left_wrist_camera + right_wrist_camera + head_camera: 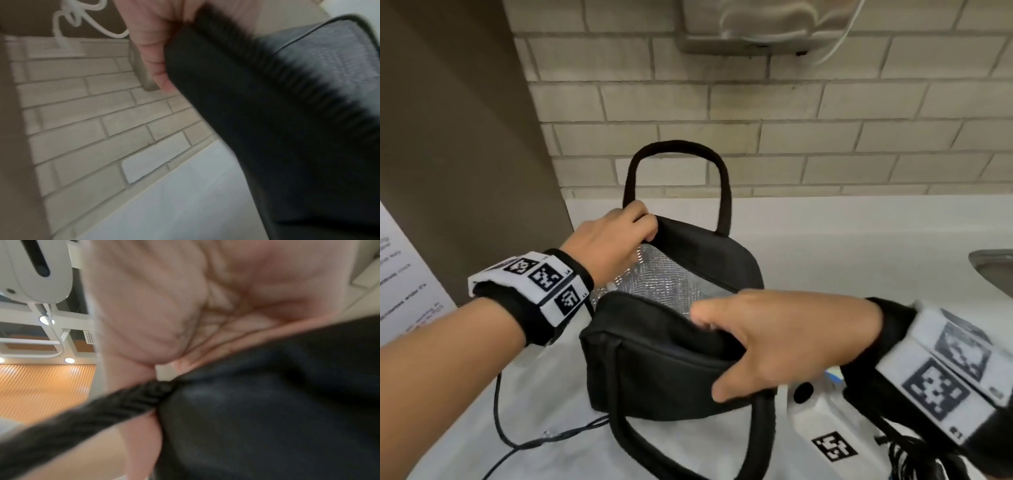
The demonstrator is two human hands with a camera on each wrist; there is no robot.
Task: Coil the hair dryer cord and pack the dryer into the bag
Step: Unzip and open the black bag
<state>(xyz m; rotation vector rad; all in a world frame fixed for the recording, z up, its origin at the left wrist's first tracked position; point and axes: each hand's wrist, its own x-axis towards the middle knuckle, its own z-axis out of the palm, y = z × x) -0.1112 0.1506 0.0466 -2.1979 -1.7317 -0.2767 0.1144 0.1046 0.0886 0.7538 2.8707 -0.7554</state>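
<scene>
Your left hand (613, 240) grips the far rim of the soft black fabric bag with silver foil lining (671, 370), fingers curled over the edge, while your right hand (784, 339) pinches the near rim, thumb outside and fingers tucked inside, spreading the mouth open on the white countertop (825, 240). The left wrist view confirms curled fingers wrapped around the black edge; the right wrist view shows the palm pressed against dark fabric and a strap.

The bag's far handle (678, 150) stands upright; the near handle (688, 445) droops forward over the counter. Nothing shows inside but the quilted foil.

The white hair dryer with a black button (811, 401) lies on the counter just right of the bag, mostly hidden beneath your right wrist. A bundle of black cord (914, 455) sits at the lower right edge; whether it is fully coiled cannot be told. A thin black cable (500, 428) trails across the counter at lower left, its origin unclear.

The bag looks light and floppy, so its mouth will likely collapse unless one hand keeps hold of a rim. The dryer appears rigid, smooth plastic and probably moderately heavy; its handle seems the surest grip, with the cord bundle gathered against it to keep loops from snagging the rim.
</scene>
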